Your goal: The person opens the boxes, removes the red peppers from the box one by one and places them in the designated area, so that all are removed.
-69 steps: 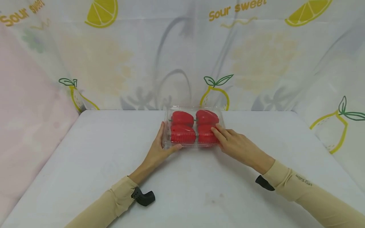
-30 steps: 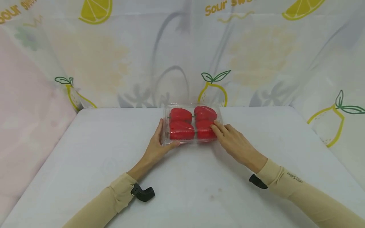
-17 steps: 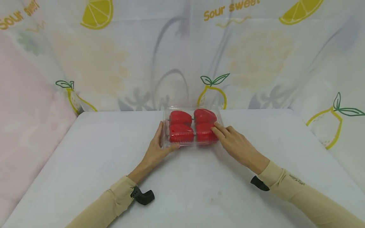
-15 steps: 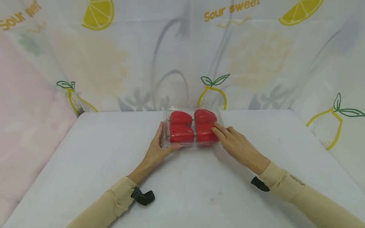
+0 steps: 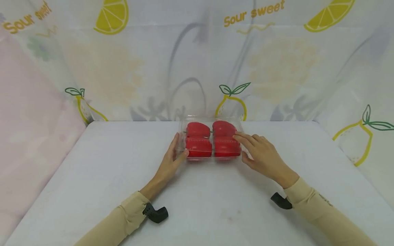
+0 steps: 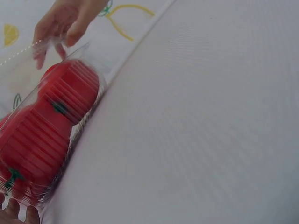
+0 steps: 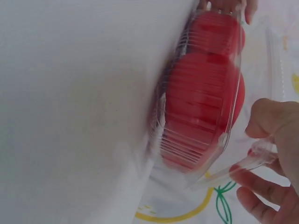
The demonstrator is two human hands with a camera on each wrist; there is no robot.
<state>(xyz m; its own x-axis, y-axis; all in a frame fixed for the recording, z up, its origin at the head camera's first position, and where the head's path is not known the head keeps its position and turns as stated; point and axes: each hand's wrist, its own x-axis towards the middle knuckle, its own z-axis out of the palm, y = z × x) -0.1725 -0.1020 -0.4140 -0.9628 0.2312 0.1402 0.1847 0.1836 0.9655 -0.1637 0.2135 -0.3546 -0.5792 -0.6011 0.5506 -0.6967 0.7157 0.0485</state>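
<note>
A clear plastic clamshell box stands at the back middle of the table, holding several red bell peppers with green stems. My left hand grips the box's left side, thumb at the front left corner; its fingertips show against the end wall in the left wrist view. At the right end, my right hand pinches a corner of the clear lid between thumb and fingers. In the right wrist view the lid stands partly raised from the ribbed base.
White cloth covers the table. Right behind the box hangs a curtain printed with lemons, and more cloth closes off both sides. Black wrist mounts stick out below both beige sleeves.
My right hand has shifted slightly right and up, its thumb now showing apart from the fingers. The lid's front edge has lifted. My left thumb has drawn back toward the left corner.
</note>
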